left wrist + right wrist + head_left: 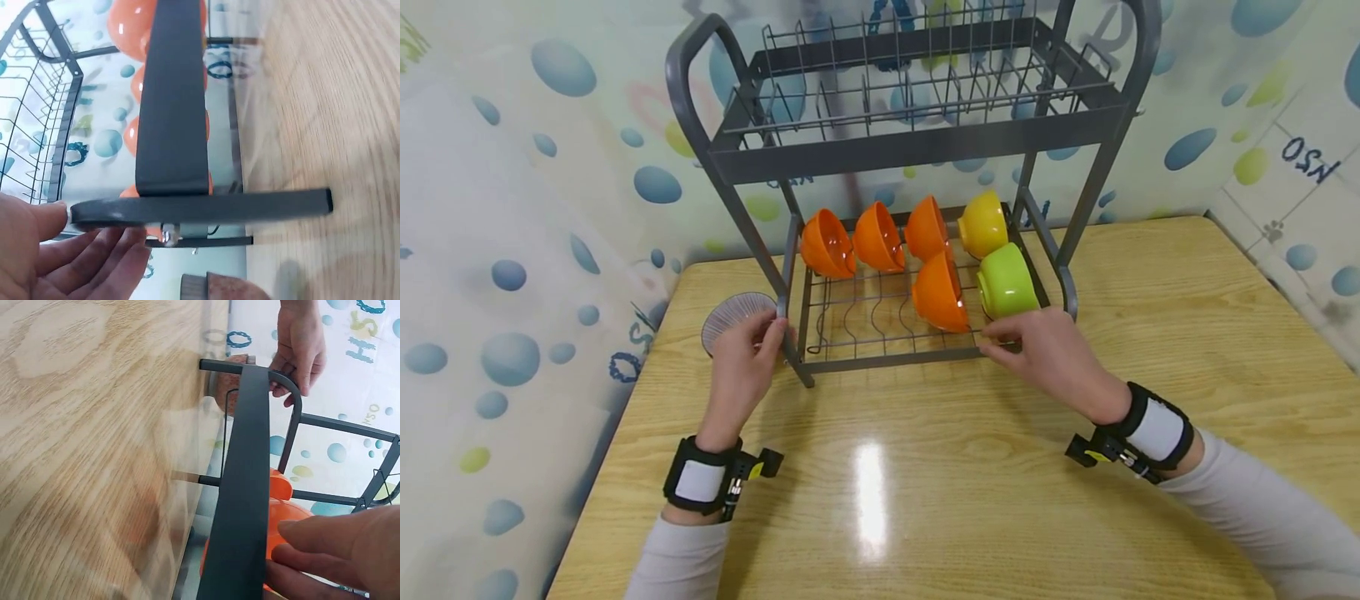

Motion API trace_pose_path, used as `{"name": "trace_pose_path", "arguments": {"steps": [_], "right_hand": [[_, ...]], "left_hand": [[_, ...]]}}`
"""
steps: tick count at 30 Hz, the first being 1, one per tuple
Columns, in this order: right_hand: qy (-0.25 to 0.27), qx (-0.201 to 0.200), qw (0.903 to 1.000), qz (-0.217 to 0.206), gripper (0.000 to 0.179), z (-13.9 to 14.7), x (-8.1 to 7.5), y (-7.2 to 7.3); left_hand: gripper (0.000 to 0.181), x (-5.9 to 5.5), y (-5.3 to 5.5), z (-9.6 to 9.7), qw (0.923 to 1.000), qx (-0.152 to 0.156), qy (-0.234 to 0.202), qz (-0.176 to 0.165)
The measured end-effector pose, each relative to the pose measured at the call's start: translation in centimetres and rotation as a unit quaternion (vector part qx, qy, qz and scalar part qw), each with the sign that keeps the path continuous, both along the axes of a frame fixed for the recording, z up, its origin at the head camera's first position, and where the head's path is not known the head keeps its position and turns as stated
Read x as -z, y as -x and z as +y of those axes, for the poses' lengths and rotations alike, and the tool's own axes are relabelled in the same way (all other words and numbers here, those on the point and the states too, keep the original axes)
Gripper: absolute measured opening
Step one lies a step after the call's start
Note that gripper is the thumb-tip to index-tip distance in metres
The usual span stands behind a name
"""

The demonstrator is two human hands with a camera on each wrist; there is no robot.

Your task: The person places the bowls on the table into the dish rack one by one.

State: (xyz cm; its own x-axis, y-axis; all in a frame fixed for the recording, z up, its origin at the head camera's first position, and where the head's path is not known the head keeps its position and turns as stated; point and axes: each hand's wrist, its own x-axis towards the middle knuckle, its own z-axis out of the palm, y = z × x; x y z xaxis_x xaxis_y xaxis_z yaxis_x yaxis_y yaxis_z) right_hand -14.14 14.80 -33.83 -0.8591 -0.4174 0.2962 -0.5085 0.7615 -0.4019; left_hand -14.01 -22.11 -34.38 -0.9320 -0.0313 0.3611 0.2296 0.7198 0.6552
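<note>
A dark grey two-tier dish rack (880,363) stands on the wooden table. On its lower tier are several orange bowls (942,293), a yellow bowl (983,225) and a green bowl (1007,282), all tipped on their sides. My left hand (747,358) grips the rack's left front upright, its thumb and fingers at the curved side bar in the left wrist view. At the right front, my right hand (1048,354) has its thumb and forefinger apart, close to the front rail and the nearest orange bowl. In the right wrist view its fingers (312,559) partly cover that bowl.
Wire slots line the rack's upper tier (917,154). A round object with a ribbed grey top (733,315) stands left of the rack; its side looks speckled brown in the wrist views. Behind is a wall (550,208) patterned with blue and green drops.
</note>
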Motion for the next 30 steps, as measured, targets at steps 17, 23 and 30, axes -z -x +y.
{"name": "trace_pose_path", "arguments": {"steps": [17, 23, 30], "right_hand": [[-0.064, -0.005, 0.9967, 0.049, 0.012, -0.2, 0.9, 0.1], [-0.063, -0.017, 0.9964, 0.054, 0.011, -0.2, 0.9, 0.1], [-0.063, -0.020, 0.9964, 0.052, 0.011, -0.1, 0.8, 0.2]], "left_hand": [[0.025, -0.3, 0.3, -3.2, 0.9799, 0.018, 0.199, -0.003], [0.017, 0.0, 0.2, -3.9, 0.9619, 0.041, 0.266, -0.047], [0.016, 0.4, 0.0, -4.1, 0.9517, 0.041, 0.296, -0.070]]}}
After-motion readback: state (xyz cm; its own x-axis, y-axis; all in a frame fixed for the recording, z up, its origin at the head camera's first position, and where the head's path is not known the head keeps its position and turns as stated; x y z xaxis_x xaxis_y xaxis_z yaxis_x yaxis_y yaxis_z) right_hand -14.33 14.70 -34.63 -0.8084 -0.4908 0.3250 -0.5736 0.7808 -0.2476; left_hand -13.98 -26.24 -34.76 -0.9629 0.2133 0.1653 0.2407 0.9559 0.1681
